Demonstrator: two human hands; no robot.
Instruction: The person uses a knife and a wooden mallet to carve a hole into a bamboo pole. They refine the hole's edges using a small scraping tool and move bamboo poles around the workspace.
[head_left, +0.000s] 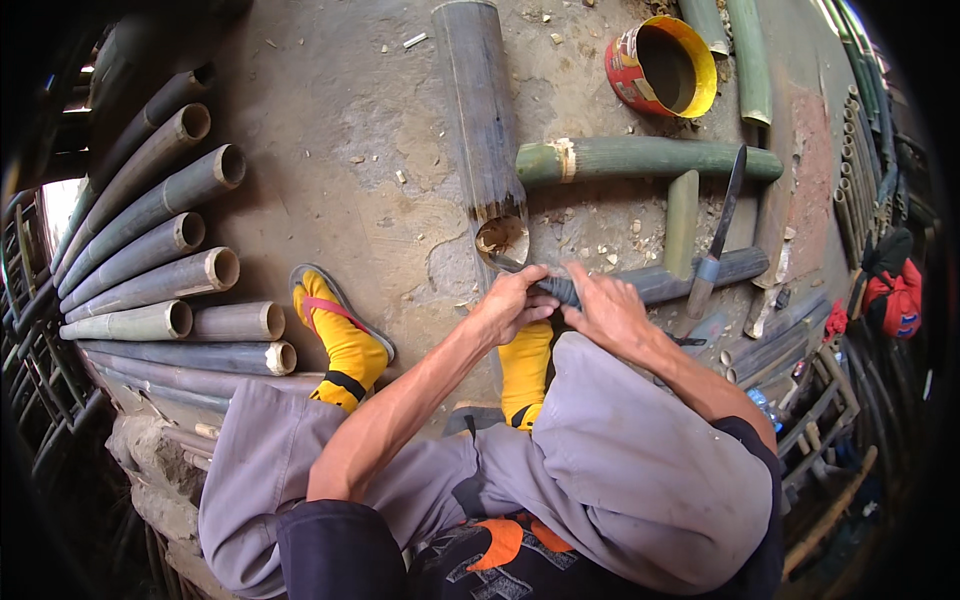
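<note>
A thick grey-brown bamboo pole (478, 110) lies lengthwise ahead of me, its hollow, ragged near end facing my hands. Just short of that end, my left hand (512, 305) is closed around a tool with a dark, ribbed, wrapped handle (562, 291). The tool's working end is mostly hidden, though a thin dark part shows by the pole's opening. My right hand (608, 312) grips the other end of the handle, fingers curled and thumb raised. A long knife (733, 200) with a banded handle rests across bamboo to the right.
Green bamboo (650, 160) lies crosswise, with a short upright-looking piece (682, 225) and a darker pole (715, 275) nearer. A red and yellow bucket (660, 65) stands beyond. Several cut poles (150, 285) fan out at left. My yellow-socked feet (350, 340) flank the work; chips litter the floor.
</note>
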